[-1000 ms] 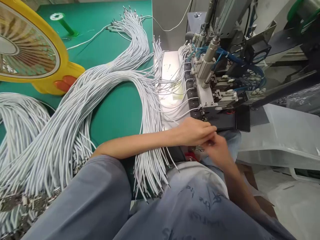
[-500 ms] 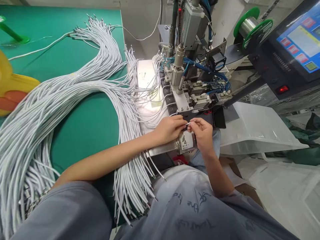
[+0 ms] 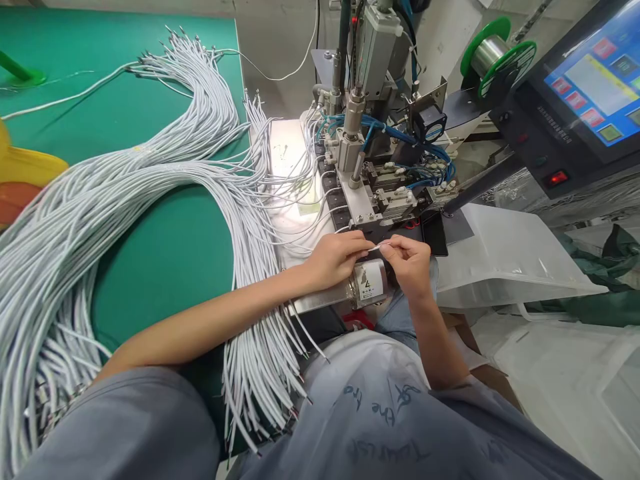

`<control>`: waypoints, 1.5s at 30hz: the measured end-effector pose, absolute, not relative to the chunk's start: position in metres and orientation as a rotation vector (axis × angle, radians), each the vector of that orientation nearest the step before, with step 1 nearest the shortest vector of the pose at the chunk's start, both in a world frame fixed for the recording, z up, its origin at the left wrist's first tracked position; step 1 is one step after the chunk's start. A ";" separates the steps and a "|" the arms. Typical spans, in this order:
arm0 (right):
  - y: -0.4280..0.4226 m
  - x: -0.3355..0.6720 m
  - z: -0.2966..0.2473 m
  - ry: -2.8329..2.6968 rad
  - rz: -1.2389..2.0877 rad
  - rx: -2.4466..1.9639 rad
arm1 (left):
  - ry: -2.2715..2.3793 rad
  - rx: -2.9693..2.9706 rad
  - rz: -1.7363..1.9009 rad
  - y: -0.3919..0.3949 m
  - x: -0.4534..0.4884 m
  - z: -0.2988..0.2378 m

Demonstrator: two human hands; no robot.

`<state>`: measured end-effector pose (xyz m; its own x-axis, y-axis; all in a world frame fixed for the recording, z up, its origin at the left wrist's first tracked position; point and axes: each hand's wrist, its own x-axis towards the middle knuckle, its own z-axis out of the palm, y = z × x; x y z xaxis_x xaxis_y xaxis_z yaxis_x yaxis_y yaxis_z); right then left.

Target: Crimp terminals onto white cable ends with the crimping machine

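Observation:
In front of the machine (image 3: 353, 160), a short stretch of white cable (image 3: 374, 248) shows between my two hands. My left hand (image 3: 336, 257) is closed on it, thumb and fingers pinched together. Close by on the right, my right hand (image 3: 409, 263) pinches the cable's end; the very tip is hidden by the fingers. Just below both hands sits a metal cylinder with a white label (image 3: 370, 281). Several white cables run from the machine's front across a lit white surface (image 3: 290, 150). My left forearm lies across a thick bundle of white cables (image 3: 250, 260).
Cables spread over the green table (image 3: 165, 267). A wire spool with green flanges (image 3: 493, 57) and a control screen (image 3: 595, 87) are at the upper right. Clear plastic bins (image 3: 520, 257) stand at the right. A yellow object (image 3: 30, 167) is at the left edge.
My right hand's fingers have curled in more and shifted slightly right along the cable. My left hand stays pinched on it. The whole view has shifted a little.

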<state>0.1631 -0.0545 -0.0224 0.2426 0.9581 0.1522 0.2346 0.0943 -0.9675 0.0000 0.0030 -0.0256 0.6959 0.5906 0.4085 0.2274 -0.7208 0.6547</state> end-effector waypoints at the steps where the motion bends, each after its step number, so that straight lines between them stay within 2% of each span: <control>1: -0.055 0.160 -0.025 -1.180 0.792 -1.381 | 0.628 2.317 0.849 0.002 0.000 -0.025; 7: -0.056 0.142 -0.036 -1.026 0.714 -1.414 | 0.621 2.273 0.913 0.000 0.002 -0.021; 18: -0.054 0.167 -0.018 -1.291 0.749 -1.457 | 0.680 2.492 0.841 0.002 0.000 -0.024; 27: -0.057 0.141 -0.033 -1.035 0.755 -1.430 | 0.620 2.388 0.985 0.000 0.004 -0.023; 33: -0.056 0.154 -0.030 -1.353 0.463 -1.481 | 0.733 2.778 0.828 0.000 0.000 -0.020; 37: -0.051 0.168 -0.028 -1.562 0.563 -1.425 | 0.764 2.955 0.791 0.002 -0.001 -0.021; 41: -0.050 0.161 -0.035 -1.414 0.557 -1.422 | 0.790 2.800 0.823 0.001 0.002 -0.023; 45: -0.051 0.153 -0.045 -1.271 0.589 -1.438 | 0.796 2.696 0.651 -0.001 0.004 -0.024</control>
